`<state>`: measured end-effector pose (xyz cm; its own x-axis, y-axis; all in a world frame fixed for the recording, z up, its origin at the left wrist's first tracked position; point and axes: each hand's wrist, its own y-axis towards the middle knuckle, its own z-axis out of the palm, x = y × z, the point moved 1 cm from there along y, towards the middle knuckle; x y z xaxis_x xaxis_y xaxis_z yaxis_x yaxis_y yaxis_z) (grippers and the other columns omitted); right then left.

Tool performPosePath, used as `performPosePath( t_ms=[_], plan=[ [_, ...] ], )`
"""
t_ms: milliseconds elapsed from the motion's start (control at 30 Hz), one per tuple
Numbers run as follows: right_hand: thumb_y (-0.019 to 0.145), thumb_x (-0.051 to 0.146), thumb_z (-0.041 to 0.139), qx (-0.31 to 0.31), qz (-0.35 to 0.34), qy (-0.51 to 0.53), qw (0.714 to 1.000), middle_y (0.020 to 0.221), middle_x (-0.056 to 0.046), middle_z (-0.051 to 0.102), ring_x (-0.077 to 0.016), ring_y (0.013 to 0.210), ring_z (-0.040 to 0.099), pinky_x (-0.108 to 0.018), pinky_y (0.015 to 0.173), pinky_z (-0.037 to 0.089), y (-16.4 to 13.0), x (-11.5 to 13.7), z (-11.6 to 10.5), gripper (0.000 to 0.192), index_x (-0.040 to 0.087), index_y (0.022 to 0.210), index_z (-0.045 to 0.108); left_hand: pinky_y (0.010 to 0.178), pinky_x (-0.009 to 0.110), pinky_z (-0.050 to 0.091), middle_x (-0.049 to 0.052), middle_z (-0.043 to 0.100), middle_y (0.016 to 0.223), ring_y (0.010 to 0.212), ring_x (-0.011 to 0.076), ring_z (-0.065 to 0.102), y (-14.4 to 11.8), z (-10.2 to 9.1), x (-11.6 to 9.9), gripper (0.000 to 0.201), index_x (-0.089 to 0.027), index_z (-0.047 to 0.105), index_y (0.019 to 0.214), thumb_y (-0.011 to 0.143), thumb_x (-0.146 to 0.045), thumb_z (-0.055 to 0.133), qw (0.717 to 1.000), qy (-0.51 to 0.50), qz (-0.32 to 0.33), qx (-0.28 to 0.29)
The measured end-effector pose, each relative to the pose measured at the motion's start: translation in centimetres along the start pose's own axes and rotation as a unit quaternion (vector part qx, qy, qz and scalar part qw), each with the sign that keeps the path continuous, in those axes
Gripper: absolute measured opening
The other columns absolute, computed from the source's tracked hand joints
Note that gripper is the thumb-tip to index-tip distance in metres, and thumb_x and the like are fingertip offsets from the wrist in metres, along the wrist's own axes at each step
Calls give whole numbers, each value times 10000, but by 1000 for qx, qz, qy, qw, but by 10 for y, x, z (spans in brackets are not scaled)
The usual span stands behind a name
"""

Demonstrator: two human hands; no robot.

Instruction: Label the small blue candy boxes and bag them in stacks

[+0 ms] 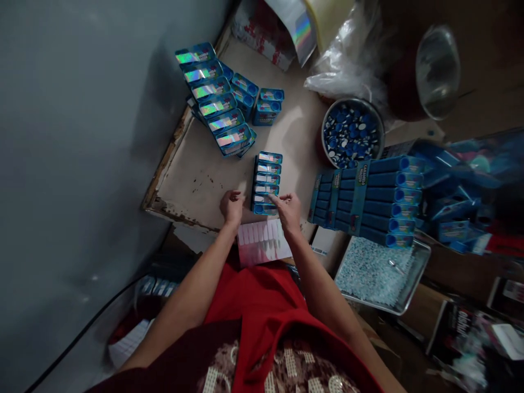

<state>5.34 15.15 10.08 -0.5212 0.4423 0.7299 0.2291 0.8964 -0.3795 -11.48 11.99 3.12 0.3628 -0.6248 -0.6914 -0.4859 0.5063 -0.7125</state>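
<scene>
I am seeing a short row of small blue boxes (267,183) with pale shiny labels lying mid-bench (196,174). My right hand (289,210) is touching its near end, fingers loosely curled, pinching nothing I can make out; my left hand (231,206) is resting half-closed at nine o'clock of it. At two o'clock, a metal bowl (352,132) is holding blue caps; at four o'clock, a tray (382,275) is holding pale pellets.
</scene>
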Motion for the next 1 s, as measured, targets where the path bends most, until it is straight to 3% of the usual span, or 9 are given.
performPosePath(
  t_ms=[67, 133, 267, 333, 433, 533, 700, 800, 1000],
  plan=[
    [734, 619, 731, -13, 11, 34, 999, 641, 38, 547, -149, 614, 516, -257, 578, 379, -10, 12, -6, 457, 216, 818, 534, 597, 214, 453, 5, 681, 823, 671, 121, 606, -18, -13, -4, 292, -212, 701, 978, 757, -372, 804, 997, 37, 69, 6],
    [729, 603, 752, -12, 10, 71, 997, 636, 48, 520, -136, 596, 483, -255, 574, 371, -18, 22, -7, 448, 213, 807, 546, 561, 226, 453, 33, 688, 813, 623, 128, 589, -41, -24, -7, 393, -203, 728, 979, 815, -560, 735, 991, 61, 93, 70],
    [727, 575, 772, 6, 5, 106, 994, 645, 56, 491, -118, 590, 445, -250, 586, 369, -28, 29, 0, 430, 211, 786, 551, 596, 259, 515, 111, 734, 922, 681, 160, 641, -74, -31, -10, 638, -164, 748, 992, 724, -743, 738, 959, -5, -65, 276],
    [747, 589, 751, 21, 12, 114, 993, 646, 55, 488, -117, 593, 447, -250, 595, 380, -31, 27, 3, 430, 209, 780, 551, 645, 253, 527, 109, 738, 946, 734, 156, 650, -78, -31, -12, 602, -160, 747, 951, 626, -654, 863, 944, -37, -113, 306],
    [715, 571, 773, 64, 38, 155, 985, 670, 52, 535, -127, 622, 510, -254, 627, 428, -35, 20, 0, 446, 204, 880, 581, 625, 225, 490, 62, 712, 826, 668, 117, 602, -74, -34, -16, 523, -153, 730, 820, 530, -532, 945, 960, -35, -106, 256],
    [578, 447, 859, 117, 61, 213, 968, 731, 30, 633, -157, 695, 605, -285, 707, 498, -40, 9, -6, 543, 189, 980, 601, 571, 225, 447, 28, 657, 695, 580, 101, 544, -67, -40, -20, 482, -147, 728, 770, 546, -525, 926, 977, 7, -55, 208],
    [677, 391, 764, 28, 14, 97, 995, 785, -19, 714, -205, 763, 668, -324, 760, 510, -38, -5, -1, 362, 189, 955, 651, 526, 235, 416, 26, 639, 628, 544, 114, 530, -56, -39, -19, 390, -140, 751, 768, 652, -500, 849, 987, 55, 38, 144],
    [696, 347, 734, -14, -6, 11, 1000, 784, 1, 715, -208, 768, 673, -310, 754, 489, -33, -6, 8, 327, 216, 979, 634, 519, 237, 430, 22, 636, 612, 537, 124, 543, -47, -33, -14, 372, -145, 750, 768, 657, -490, 832, 990, 64, 44, 115],
    [701, 344, 721, -12, -11, -35, 999, 756, 32, 685, -197, 733, 660, -295, 723, 452, -29, -5, 14, 347, 229, 996, 580, 552, 228, 466, 24, 669, 681, 574, 117, 562, -31, -25, -1, 360, -152, 743, 755, 631, -473, 848, 992, 49, 36, 108]
  ],
)
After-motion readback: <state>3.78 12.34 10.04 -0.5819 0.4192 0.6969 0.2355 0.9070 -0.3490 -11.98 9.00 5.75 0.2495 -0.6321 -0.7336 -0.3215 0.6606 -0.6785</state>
